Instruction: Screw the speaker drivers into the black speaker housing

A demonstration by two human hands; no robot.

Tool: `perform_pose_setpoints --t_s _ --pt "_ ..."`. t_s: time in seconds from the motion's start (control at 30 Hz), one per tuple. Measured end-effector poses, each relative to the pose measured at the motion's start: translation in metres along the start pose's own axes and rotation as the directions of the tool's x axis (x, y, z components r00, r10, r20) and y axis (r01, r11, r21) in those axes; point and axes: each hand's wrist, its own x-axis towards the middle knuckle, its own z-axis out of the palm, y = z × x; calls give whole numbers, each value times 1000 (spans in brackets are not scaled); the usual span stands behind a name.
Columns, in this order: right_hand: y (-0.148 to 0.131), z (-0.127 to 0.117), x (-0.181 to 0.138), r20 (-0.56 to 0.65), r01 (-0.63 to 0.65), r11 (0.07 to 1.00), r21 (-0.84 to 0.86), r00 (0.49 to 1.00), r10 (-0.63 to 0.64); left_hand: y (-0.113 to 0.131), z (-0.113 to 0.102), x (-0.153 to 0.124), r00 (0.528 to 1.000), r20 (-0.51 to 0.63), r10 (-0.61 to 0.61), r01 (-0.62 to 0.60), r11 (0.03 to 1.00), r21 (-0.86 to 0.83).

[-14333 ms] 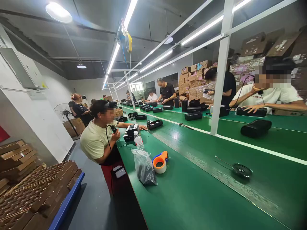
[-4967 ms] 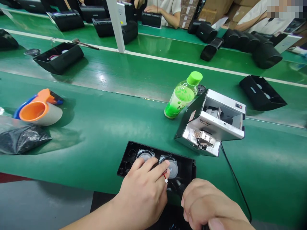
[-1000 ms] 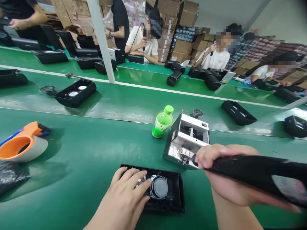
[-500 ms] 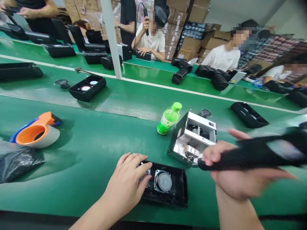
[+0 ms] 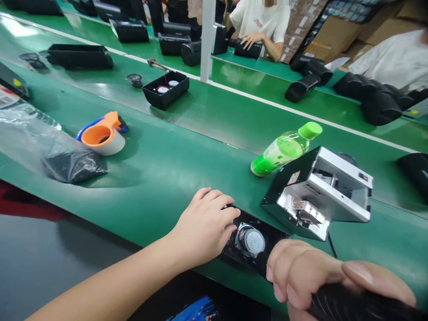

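Note:
My left hand [image 5: 207, 226] curls over the left end of a black speaker housing [image 5: 272, 229], its fingers gripping there and covering part of the inside. One round speaker driver [image 5: 253, 241] with a silver back shows in the housing. My right hand [image 5: 306, 272] is wrapped round a black electric screwdriver [image 5: 354, 303], low at the right, over the right end of the housing. The tool's tip is hidden behind the hand. Just behind stands a black and silver screw feeder [image 5: 321, 196].
A green-capped bottle [image 5: 284, 149] stands against the screw feeder. At the left lie an orange tape dispenser [image 5: 100, 133] and a plastic bag [image 5: 73, 165]. Further back are an open housing with two drivers [image 5: 165, 91] and a white post [image 5: 206, 44]. A co-worker [image 5: 259, 26] sits across the bench.
The view has swung left and down. My right hand has brought the screwdriver from beside the screw feeder down over the housing. My left hand stays on the housing.

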Motion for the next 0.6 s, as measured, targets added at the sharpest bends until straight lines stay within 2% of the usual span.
perform_pose_setpoints --t_s 0.23,0.43,0.53,0.6 --pt "10 2 8 -55 -39 999 -24 998 38 1 -3 2 999 40 -7 7 1000 14" --pt "10 1 10 -35 -95 992 -87 995 92 1 -4 2 1000 28 10 -11 1000 22" --pt "15 -3 5 0 -64 993 -103 998 64 1 -4 2 1000 20 19 -20 999 27" --pt "17 -6 3 81 -51 988 -144 995 63 1 -3 2 1000 7 27 -28 999 36"
